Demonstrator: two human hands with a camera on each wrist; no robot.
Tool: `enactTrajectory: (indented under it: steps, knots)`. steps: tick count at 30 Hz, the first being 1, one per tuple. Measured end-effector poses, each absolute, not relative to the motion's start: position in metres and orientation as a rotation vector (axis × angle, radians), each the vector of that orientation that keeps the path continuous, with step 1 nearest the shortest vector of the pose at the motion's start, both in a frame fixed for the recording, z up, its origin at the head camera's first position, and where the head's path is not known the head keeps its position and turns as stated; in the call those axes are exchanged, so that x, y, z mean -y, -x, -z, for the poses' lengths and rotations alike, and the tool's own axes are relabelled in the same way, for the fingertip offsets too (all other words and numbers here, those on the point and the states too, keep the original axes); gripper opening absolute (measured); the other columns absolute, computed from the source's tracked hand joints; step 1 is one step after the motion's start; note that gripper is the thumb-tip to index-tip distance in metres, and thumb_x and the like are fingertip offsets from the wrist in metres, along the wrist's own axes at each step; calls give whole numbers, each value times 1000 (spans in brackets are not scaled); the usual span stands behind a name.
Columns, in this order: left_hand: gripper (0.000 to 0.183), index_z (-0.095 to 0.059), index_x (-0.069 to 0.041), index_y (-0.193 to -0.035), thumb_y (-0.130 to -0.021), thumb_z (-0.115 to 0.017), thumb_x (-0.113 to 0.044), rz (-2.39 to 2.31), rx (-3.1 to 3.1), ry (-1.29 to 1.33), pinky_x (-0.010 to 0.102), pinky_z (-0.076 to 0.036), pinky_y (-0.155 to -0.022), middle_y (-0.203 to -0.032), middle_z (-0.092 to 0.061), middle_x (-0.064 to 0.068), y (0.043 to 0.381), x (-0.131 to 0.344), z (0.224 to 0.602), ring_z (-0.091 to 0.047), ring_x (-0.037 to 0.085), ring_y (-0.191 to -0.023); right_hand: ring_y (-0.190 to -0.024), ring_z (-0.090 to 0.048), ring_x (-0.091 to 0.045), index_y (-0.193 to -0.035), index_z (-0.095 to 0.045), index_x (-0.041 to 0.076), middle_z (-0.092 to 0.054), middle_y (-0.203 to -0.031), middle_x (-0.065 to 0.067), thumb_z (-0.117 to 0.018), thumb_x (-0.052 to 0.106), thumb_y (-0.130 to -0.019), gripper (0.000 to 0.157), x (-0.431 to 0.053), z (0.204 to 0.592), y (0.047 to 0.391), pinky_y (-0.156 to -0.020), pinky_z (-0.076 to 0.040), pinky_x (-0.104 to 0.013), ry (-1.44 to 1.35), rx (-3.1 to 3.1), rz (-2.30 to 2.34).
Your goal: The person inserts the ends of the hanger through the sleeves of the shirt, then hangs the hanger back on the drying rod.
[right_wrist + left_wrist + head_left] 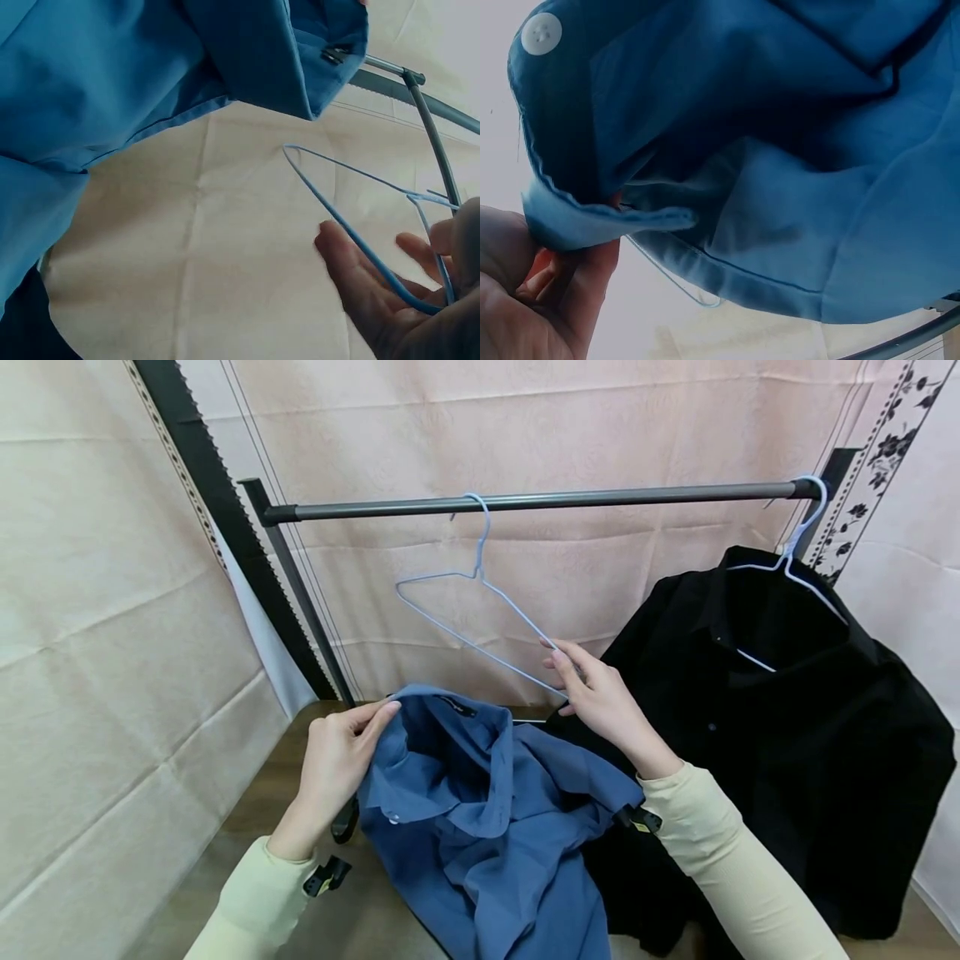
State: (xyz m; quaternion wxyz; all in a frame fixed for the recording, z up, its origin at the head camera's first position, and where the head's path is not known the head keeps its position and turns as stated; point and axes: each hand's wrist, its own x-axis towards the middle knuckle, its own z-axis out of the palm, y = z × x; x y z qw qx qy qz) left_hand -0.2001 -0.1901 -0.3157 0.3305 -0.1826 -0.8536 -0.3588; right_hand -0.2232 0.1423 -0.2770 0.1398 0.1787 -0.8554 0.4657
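Note:
A blue button-up shirt (480, 827) hangs with its collar opening turned up, a dark label inside the neck. My left hand (341, 756) pinches the collar edge on the left; in the left wrist view, the thumb and fingers (592, 285) grip the fabric below a white button (541, 34). A light blue wire clothes hanger (450, 628) is hooked over the rail, tilted down to the right. My right hand (600, 697) holds its lower right end, with the wire running between thumb and fingers in the right wrist view.
A dark metal rail (600, 498) runs across the rack. At its right end, a black shirt (780, 760) hangs on another light blue hanger (806, 535). Pale cloth (112, 610) covers the back and sides. Below is a brown wooden surface (247, 827).

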Motion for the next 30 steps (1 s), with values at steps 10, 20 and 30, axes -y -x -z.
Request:
enactTrajectory:
  steps: [10,20,30]
  knots:
    - [26,-80,-15,-111,-98,-68,-34,924,2200,476,25,-42,-51,-94,-77,8,208,191,310,-59,12,-53,-87,-75,-25,-142,-58,19,-72,-117,-12,-42,34,-110,39,-146,275,220,-73,-59,-31,-582,2258,-1400]
    - [42,-80,-17,-112,-98,-62,-52,1175,2333,395,27,-49,-61,-100,-77,5,233,202,298,-67,17,-69,-79,-75,-24,-145,-55,18,-74,-103,-18,-40,31,-111,40,-182,280,189,-68,-60,-34,-630,2166,-1560]
    - [47,-79,-11,-114,-97,-63,-52,1430,2342,349,22,-51,-81,-109,-75,10,257,219,283,-68,12,-96,-49,-65,-18,-147,-51,7,-77,-85,1,-36,10,-111,39,-227,288,151,-41,-47,-28,-683,2184,-1350]
